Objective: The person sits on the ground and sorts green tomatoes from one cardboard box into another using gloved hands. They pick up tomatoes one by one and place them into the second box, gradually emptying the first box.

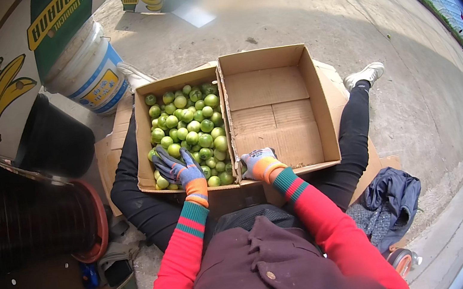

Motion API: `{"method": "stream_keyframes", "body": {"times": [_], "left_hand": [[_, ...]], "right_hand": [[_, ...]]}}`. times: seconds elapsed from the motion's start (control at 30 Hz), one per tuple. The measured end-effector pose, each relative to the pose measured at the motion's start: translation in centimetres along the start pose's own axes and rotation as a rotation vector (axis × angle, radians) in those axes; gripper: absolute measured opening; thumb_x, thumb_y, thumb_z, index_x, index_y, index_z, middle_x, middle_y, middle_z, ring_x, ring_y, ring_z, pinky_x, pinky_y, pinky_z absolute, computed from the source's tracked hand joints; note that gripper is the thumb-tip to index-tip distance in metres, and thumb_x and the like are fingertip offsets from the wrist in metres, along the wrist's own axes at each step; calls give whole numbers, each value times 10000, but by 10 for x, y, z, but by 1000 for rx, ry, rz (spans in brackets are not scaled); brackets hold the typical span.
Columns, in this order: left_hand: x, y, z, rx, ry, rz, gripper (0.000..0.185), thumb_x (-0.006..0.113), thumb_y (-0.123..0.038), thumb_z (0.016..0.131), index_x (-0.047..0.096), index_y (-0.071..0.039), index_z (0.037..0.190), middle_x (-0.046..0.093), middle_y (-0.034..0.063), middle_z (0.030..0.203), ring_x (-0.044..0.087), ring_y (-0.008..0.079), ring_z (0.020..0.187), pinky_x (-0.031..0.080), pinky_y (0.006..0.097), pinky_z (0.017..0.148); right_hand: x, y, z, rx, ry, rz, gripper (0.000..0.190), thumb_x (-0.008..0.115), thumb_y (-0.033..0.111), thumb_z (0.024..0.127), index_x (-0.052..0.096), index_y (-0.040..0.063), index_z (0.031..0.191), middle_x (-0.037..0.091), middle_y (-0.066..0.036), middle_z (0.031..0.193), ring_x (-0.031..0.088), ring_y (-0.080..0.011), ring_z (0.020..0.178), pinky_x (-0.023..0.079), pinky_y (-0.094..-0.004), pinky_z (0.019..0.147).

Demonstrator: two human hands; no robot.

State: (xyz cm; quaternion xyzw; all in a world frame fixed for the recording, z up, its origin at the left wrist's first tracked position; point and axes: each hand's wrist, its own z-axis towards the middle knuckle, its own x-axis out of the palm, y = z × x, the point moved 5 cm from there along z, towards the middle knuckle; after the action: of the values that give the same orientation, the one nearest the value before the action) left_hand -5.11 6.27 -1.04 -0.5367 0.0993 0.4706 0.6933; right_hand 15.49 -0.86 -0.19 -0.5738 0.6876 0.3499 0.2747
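Note:
My left hand (177,165), in a grey and orange work glove, lies with fingers apart on the green tomatoes (193,126) at the near left of the left cardboard box (142,136). Tomatoes fill most of that box. My right hand (260,163), gloved alike, is bent over the near left corner of the right cardboard box (324,116), by the wall between the two boxes. A sliver of green shows under its thumb side; its fingertips are hidden, so whether it grips a tomato is unclear. Bare cardboard makes up the visible floor of the right box.
Both boxes stand between my outstretched legs, over flattened cardboard (372,167). To the left are a white bucket (93,75), a black bucket (59,140), a reddish round rim (96,220) and banana cartons (5,89). Dark clothing (391,194) and a tape roll (401,262) lie at right.

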Motion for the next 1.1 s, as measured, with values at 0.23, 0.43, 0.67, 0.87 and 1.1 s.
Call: {"method": "stream_keyframes", "body": {"times": [0.23,0.43,0.67,0.87,1.1], "left_hand": [[-35,-62,-4,441,70,-149,816,686,-352,850,302,-46,1503,326,177,1529,271,373,1417,172,484,1171],[-43,-111,-32,995,603,-296,780,736,-459,728,489,-117,1384,475,74,1437,340,310,1400,124,556,1180],[-47,-96,-19,728,375,-341,660,733,-291,786,501,-81,1367,576,69,1327,440,260,1331,152,505,1179],[-28,-2,12,-40,-42,-371,655,646,-222,909,357,-40,1468,423,172,1466,378,311,1362,213,472,1145],[-27,-30,6,324,52,-11,661,629,-239,878,379,-135,1481,388,132,1498,329,344,1388,205,496,1146]], "right_hand": [[-30,-25,-27,237,-551,438,461,620,477,871,612,111,1152,710,-143,991,662,-299,992,457,-447,880],[-40,3,-48,-507,-919,674,305,686,248,838,666,31,1051,673,-196,956,628,-372,925,485,-420,843],[-40,2,-42,-475,-799,802,281,601,219,907,659,60,1131,688,-162,915,636,-351,880,482,-421,823],[-37,3,-36,-440,-734,893,290,572,226,942,651,63,1168,697,-140,835,658,-317,778,506,-394,740],[-36,2,-36,-437,-726,916,295,575,226,944,648,67,1182,694,-137,816,663,-289,737,512,-375,711]]}}
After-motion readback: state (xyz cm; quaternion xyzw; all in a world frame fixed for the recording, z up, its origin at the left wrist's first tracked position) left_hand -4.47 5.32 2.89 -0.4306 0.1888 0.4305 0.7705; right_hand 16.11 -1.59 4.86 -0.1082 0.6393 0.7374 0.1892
